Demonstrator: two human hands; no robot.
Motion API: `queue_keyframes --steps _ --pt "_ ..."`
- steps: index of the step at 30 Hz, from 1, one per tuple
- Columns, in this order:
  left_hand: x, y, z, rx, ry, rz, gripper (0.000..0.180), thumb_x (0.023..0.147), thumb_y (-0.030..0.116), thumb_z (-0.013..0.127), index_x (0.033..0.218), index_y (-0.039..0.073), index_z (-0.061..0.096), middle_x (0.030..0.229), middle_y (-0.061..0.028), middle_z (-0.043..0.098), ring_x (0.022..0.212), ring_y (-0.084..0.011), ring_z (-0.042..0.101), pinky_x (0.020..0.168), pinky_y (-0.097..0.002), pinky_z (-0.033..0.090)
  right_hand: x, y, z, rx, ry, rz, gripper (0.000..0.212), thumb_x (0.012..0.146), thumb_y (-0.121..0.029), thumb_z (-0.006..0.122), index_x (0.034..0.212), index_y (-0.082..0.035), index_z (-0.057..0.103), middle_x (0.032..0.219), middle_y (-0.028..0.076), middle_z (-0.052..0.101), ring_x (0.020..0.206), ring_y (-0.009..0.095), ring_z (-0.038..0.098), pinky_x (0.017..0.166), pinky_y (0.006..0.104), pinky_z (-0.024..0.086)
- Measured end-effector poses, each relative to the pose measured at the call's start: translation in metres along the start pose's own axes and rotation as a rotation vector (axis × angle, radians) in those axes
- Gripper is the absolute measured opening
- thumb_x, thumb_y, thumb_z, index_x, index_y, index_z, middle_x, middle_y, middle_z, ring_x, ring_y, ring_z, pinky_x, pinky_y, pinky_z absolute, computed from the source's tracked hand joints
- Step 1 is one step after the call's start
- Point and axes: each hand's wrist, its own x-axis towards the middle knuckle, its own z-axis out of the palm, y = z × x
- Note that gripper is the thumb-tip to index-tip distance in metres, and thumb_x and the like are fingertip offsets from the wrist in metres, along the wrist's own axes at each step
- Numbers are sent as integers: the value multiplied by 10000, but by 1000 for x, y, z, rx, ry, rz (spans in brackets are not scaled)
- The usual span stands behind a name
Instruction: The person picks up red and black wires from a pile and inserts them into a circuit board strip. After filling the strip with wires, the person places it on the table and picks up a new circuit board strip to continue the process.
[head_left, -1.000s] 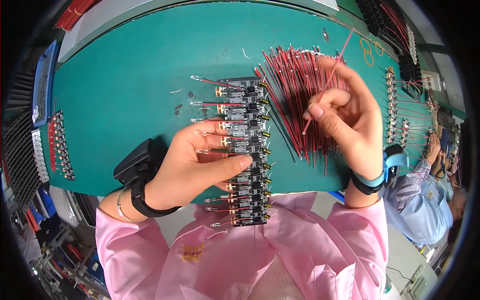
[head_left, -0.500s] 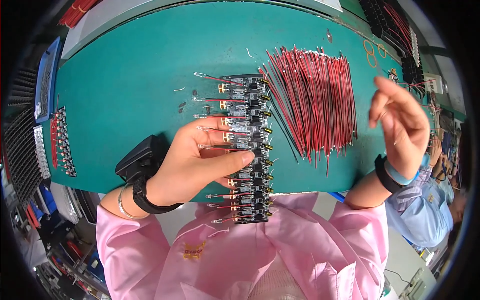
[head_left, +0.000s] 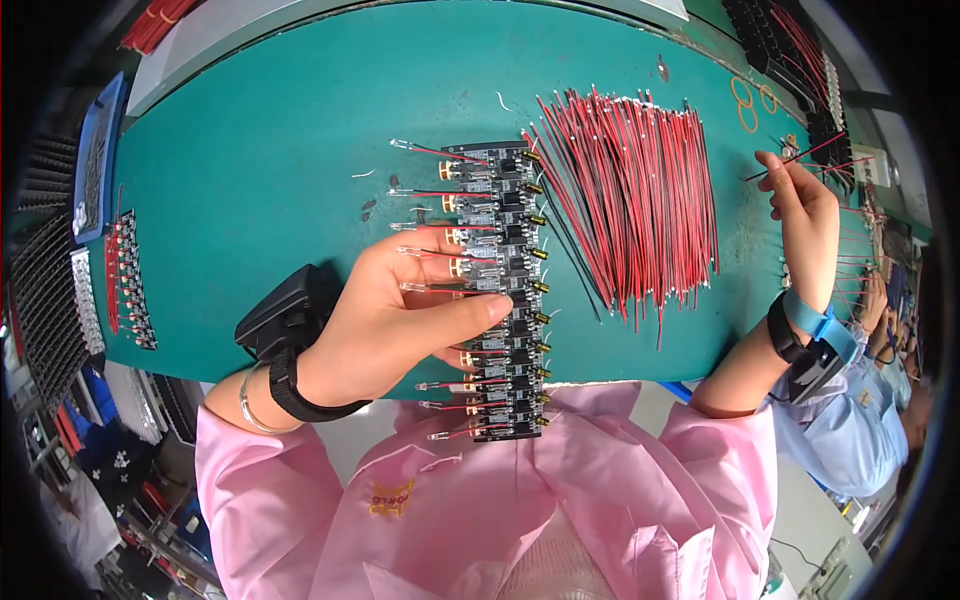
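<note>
My left hand (head_left: 400, 310) grips a long strip of black circuit boards (head_left: 512, 270), thumb on its face, fingers partly hidden behind it. Short red and black leads with small clear tips stick out along the strip's left side, beside gold ring-shaped parts. Small yellow-banded cylinders line its right side. Off to the right, my right hand (head_left: 802, 205) is raised with thumb and fingers pinched together. A thin red and black wire (head_left: 815, 149) crosses at these fingertips and appears held there. Between the hands lies a large bundle of red and black wires (head_left: 640, 200) on the green mat.
Another populated board strip (head_left: 135, 280) lies at the far left, near a blue tray (head_left: 95, 160). Orange rubber bands (head_left: 743, 105) lie at the upper right. Black racks (head_left: 770, 50) stand behind them. A person in a light blue garment (head_left: 860, 425) works at the right.
My right hand has turned and closed from loosely curled fingers to a pinch, with a thin wire now showing at its fingertips. My left hand still holds the strip, nearly unmoved.
</note>
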Motion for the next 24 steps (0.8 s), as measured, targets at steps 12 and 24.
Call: queue_keyframes --steps 12,24 --pt "1 -6 -3 21 -28 26 256 764 51 631 1005 47 543 883 -29 625 728 -85 605 497 -209 516 -65 -97 66 693 -196 -157 114 762 22 605 871 43 583 817 69 608 669 91 536 607 201 431" --pt "-1 1 3 -7 -76 58 299 754 75 655 1022 33 529 898 -50 617 751 -113 612 542 -222 516 -73 -98 76 1119 -604 -15 169 754 94 585 913 60 536 814 97 618 759 99 592 670 191 472"
